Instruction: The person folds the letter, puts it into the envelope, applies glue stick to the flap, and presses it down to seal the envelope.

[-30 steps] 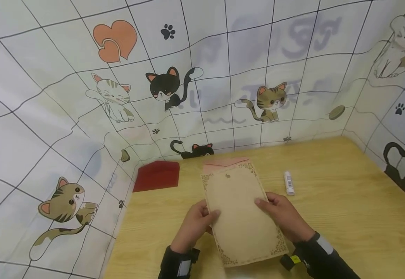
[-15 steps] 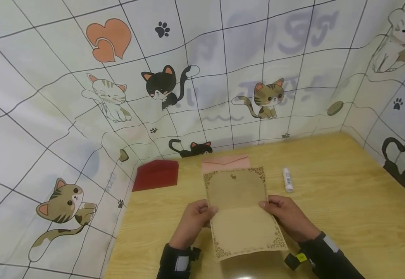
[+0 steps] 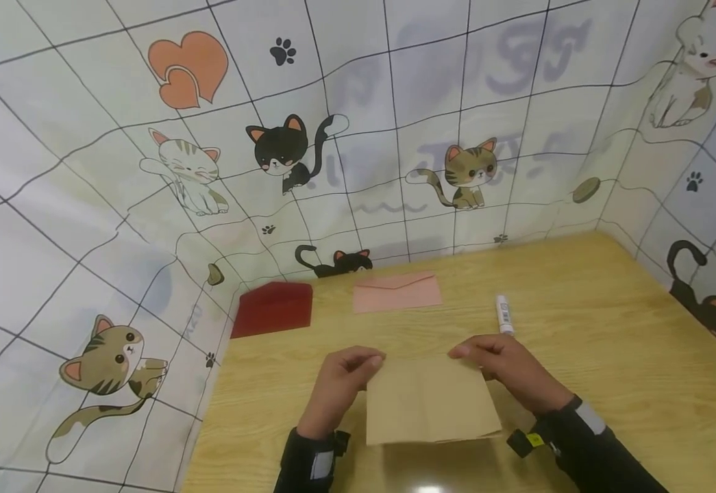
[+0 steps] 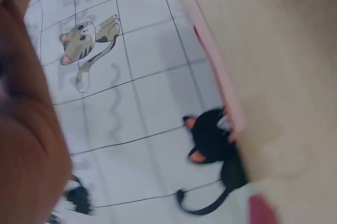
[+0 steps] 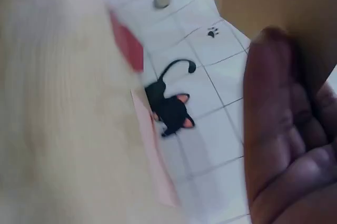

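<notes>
Head view: left hand and right hand pinch the far edge of a folded paper over the near part of the table; a pink envelope lies beyond.

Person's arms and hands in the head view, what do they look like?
The left hand and right hand are bare. Dark sleeves reach both wrists, each with a pale grey patch and a small black block; the right block carries a yellow tag.
</notes>
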The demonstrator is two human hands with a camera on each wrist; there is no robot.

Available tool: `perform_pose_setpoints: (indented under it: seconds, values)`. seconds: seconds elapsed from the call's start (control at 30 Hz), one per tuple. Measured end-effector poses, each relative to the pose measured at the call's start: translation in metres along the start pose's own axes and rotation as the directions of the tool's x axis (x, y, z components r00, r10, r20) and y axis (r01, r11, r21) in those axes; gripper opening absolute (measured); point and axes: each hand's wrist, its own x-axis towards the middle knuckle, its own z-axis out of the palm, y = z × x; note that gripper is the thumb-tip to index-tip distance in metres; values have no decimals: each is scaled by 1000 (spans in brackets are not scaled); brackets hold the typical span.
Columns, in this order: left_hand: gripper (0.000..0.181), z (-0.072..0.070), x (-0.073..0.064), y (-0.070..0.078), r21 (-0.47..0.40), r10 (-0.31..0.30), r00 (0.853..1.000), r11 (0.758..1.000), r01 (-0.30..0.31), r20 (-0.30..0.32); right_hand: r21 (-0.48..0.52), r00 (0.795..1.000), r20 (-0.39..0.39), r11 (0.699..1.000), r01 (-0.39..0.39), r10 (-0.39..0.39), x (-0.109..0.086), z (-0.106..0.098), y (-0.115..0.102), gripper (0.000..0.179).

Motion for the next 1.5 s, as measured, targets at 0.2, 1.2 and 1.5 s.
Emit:
perform_pose_setpoints:
  seconds: [0.2,1.2,1.5]
  values:
    - [22,21,-4,20,309,191,977,939,-153,-96,-763,987,0,638,104,-160,22,35,-37,37]
    - [4,31,-4,11,693,468,798,715,-90,-380,-474,993,-36,876,83,-113,2,44,-31,20]
    - [12,57,-11,22,343,322,940,900,-267,-113,-720,925,-108,670,180,-365,11,64,-26,38]
